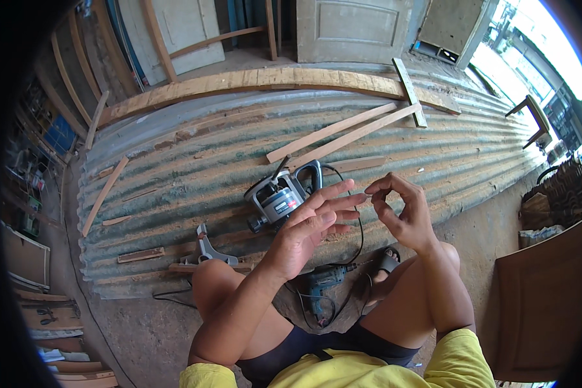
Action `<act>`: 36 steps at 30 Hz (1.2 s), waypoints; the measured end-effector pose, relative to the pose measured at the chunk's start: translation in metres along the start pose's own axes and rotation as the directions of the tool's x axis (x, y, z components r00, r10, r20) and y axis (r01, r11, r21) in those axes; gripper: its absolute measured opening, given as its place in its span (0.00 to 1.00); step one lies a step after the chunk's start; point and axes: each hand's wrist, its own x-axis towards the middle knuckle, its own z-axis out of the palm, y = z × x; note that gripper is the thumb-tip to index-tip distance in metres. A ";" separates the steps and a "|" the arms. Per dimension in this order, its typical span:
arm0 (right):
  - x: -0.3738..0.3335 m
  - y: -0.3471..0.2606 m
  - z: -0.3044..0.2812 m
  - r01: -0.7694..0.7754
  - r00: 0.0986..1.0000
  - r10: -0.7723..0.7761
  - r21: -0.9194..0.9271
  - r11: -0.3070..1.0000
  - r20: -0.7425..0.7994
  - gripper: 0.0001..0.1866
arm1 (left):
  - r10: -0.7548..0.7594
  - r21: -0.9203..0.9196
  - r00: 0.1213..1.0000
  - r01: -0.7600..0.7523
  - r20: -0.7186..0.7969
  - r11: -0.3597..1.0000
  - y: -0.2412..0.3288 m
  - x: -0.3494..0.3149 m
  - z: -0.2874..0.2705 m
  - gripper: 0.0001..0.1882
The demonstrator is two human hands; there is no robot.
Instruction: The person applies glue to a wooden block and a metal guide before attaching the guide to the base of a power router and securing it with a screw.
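left hand [307, 223] splayed, right hand [401, 210] pinching

Two bare hands: left hand [310, 223] at centre, right hand [401, 210] toward 3 o'clock. One grey-and-black electric router [281, 197] at centre. One teal power drill [323, 279] toward 6. Two long thin pale wooden strips [343, 132] toward 12. One grey metal bracket [205, 249] toward 8. One wide curved wooden plank [265, 81] toward 12.

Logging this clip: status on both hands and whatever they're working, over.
Left hand open, fingers spread, holding nothing. Right hand pinching something too small to tell. Grey power tool on corrugated sheet just beyond; drill between the knees. Nothing between the hands.
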 end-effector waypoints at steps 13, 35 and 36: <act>-0.005 0.010 0.003 -0.303 0.953 0.288 0.298 0.905 0.094 0.07 | 0.072 0.295 0.996 -0.085 0.055 0.952 -0.006 0.000 0.001 0.41; -0.005 0.024 0.006 -0.295 0.954 0.238 0.422 0.857 0.184 0.08 | 0.386 0.811 0.872 -0.446 0.300 0.378 -0.008 -0.001 0.003 0.36; -0.004 0.023 0.006 -0.302 0.951 0.238 0.425 0.853 0.199 0.08 | 0.377 0.800 0.882 -0.434 0.283 0.415 -0.008 -0.001 0.003 0.36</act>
